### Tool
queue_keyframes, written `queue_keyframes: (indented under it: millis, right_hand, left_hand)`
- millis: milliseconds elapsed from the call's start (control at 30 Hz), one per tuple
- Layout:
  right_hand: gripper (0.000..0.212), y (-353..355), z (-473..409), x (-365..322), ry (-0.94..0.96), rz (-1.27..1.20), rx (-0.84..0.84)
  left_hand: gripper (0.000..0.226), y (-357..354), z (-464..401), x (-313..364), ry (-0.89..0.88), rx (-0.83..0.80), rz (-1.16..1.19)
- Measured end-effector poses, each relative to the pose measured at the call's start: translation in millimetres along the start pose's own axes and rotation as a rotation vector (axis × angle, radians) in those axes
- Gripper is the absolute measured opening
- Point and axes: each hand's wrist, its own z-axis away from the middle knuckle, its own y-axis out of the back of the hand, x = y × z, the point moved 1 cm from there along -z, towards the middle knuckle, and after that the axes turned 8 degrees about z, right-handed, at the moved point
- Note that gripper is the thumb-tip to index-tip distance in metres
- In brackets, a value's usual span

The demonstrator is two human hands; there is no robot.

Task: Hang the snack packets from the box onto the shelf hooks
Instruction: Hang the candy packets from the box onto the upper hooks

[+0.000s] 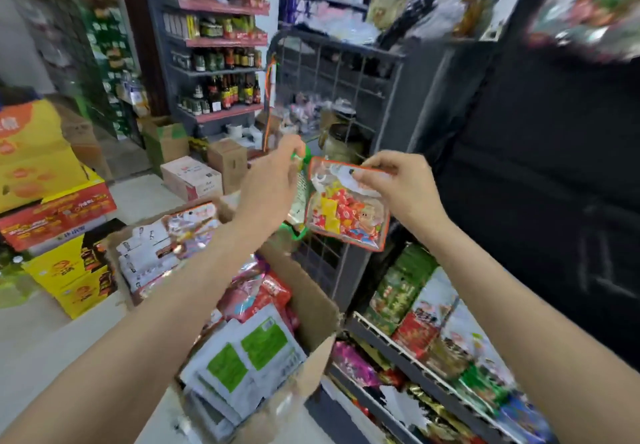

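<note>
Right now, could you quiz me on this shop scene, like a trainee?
1. True or false: the right hand pinches the red-edged packet by its top.
2. What does the left hand hold? A) green-edged packet B) bottle C) nothing
3. Fill in: more packets lie in the cardboard ____ below the hands.

Key: 1 true; 2 A; 3 box.
</note>
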Motion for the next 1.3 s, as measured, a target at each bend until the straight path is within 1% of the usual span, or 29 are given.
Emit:
queue_keyframes:
  millis: [133,233,300,367,433,533,600,667,733,800,900,1067,1200,1300]
  right_hand:
    - [0.009,103.0,33.8,2.8,0.021,0.026,0.183]
    - [0.006,182.2,69.1,11.2,0.045,0.094,0.321]
    - [0.004,233.9,93.9,19.0,0.037,0.099,0.409]
    - [0.011,282.2,117.9,24.8,0.045,0.096,0.490]
    - [0.013,324.4,140.6,30.1,0.053,0.116,0.555]
    - [0.009,374.7,168.4,38.1,0.063,0.129,0.608]
    - [0.009,399.8,180.0,42.9,0.050,0.129,0.630]
    - [0.009,418.8,186.2,45.6,0.039,0.135,0.642]
    - [0.007,433.8,185.2,45.9,0.045,0.151,0.660]
    - [0.006,445.2,178.2,43.9,0.058,0.158,0.689]
    - [0.006,456.8,161.2,42.0,0.064,0.187,0.748]
    - [0.009,460.8,131.0,48.1,0.011,0.200,0.762]
    - [0.011,458.4,118.7,59.8,-0.048,0.198,0.806]
    - [0.012,455.2,116.6,61.0,-0.026,0.228,0.845]
  left_hand:
    - [0.028,-23.2,-4.9,96.9,-0.173,0.025,0.168]
    - [0.027,-47.3,-0.8,172.8,-0.266,0.051,0.261]
    - [0.026,-63.1,5.9,227.1,-0.295,0.060,0.329]
    - [0.025,-77.0,16.3,281.0,-0.303,0.045,0.416]
    - [0.017,-90.2,28.2,329.5,-0.317,0.005,0.478]
    - [0.020,-106.5,43.1,387.5,-0.356,-0.055,0.506]
    - [0.019,-111.4,48.2,415.3,-0.338,-0.078,0.556]
    - [0.017,-113.5,48.5,435.3,-0.315,-0.080,0.588]
    - [0.017,-114.2,44.2,448.8,-0.301,-0.069,0.571]
    - [0.017,-113.4,37.1,456.9,-0.289,-0.037,0.511]
    - [0.023,-108.6,29.2,463.7,-0.298,0.019,0.409]
    - [0.026,-96.2,22.5,463.8,-0.353,0.092,0.293]
    - [0.025,-91.7,16.5,459.4,-0.375,0.116,0.259]
    - [0.025,-91.7,13.1,457.7,-0.372,0.127,0.236]
